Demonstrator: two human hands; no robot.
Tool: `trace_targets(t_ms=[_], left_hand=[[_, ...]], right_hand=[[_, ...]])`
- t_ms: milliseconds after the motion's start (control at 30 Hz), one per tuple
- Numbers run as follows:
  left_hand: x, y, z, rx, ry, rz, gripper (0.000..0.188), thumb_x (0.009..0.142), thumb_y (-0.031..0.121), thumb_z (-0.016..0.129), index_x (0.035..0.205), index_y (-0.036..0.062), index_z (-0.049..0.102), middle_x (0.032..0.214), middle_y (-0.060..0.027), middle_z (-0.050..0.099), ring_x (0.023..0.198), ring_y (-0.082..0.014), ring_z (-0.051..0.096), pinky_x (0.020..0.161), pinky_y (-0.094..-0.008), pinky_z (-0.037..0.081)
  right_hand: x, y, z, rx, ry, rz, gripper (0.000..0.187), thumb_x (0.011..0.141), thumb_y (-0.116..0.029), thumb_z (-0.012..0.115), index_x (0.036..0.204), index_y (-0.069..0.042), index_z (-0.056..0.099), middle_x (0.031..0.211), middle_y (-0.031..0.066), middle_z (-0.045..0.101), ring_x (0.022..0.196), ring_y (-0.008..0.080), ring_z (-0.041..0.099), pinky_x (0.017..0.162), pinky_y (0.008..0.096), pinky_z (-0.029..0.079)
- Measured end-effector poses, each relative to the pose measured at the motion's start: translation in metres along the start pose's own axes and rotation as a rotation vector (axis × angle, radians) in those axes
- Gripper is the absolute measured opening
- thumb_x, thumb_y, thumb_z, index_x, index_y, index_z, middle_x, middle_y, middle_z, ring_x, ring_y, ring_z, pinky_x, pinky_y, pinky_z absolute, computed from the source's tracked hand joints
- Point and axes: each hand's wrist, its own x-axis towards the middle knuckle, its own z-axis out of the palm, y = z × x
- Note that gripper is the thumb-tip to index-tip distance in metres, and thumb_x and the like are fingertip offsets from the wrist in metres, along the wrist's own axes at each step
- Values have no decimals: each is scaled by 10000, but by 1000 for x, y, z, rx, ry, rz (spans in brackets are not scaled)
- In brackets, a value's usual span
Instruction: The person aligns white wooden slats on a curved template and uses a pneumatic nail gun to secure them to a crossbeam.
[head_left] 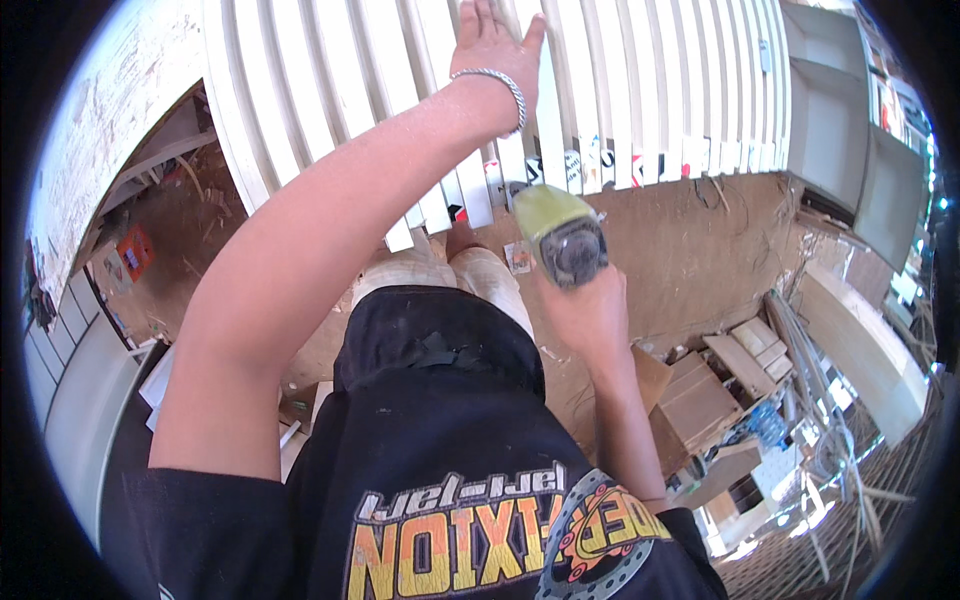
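The floor (690, 240) spread beneath everything. Over it lay the panel (655, 70), a row of white slats whose ends made its near edge. A grey cabinet (830, 110) stood beyond the panel's right edge, and boards (700, 395) were heaped on the floor well below the near right corner.

The left hand (497, 45) lay palm down on the slats, inward from the middle of the near edge; its grip was spread, the thumb apart, the fingertips partly cut off from view. The drill (552, 208) was at about the middle of that edge, nose toward the slat ends. The right hand (590, 310) had its grip wrapped around the drill's handle. Whether the tip touched a slat could not be told. Smallest was the bracelet (519, 102) on the left wrist.

Good handling, in my judgement, called for firm, flat pressure from the left palm, fingers out of the tip's line, the drill square to the slat, a light, steady push, and the bracelet clear of the turning nose.
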Motion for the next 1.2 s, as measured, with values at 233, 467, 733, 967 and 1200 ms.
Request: trace_targets(t_ms=[233, 467, 733, 967, 1200], left_hand=[[-35, -28, 22, -116, 187, 34, 1210, 754, 552, 846, 1646, 92, 171, 1593, -394, 273, 1571, -472, 88, 1249, -616, 71], [-156, 72, 8, -1477, -1077, 326, 992, 880, 484, 765, 1571, -25, 268, 1160, -223, 666, 1083, -293, 673, 974, -387, 531], [-190, 127, 4, -1921, -1050, 280, 803, 891, 31, 752, 1575, 37, 332, 1008, -67, 633, 851, -146, 672, 791, -293, 556], [-207, 124, 5, -1923, -923, 260, 805, 886, 54, 756, 1571, 23, 334, 1191, -105, 671, 1056, -180, 671, 943, -333, 535], [-238, 92, 23, -2053, -352, 111, 644, 1041, 402, 571, 1535, 34, 382, 1338, -142, 621, 1162, -250, 634, 1033, -384, 511]], right_hand=[[-16, 35, -40, 777, -57, 58, 443, 933, -229, 715, 1290, 15, 622, 647, 44, 594, 485, 130, 531, 471, 355, 457], [-37, 78, -99, 1611, -287, -252, 554, 1040, -366, 491, 1372, 76, 520, 504, -24, 369, 397, 102, 395, 438, 302, 404], [-41, 119, -115, 1840, -237, -359, 518, 1069, -414, 479, 1283, 49, 563, 507, -41, 372, 401, 93, 406, 453, 290, 422], [-21, 137, -111, 2003, -333, -361, 553, 1083, -452, 440, 1307, 38, 568, 517, -62, 354, 412, 74, 375, 453, 263, 393], [-7, 110, -86, 2002, -421, -317, 519, 1045, -447, 505, 1240, 26, 592, 509, -62, 341, 414, 75, 365, 457, 278, 390]])
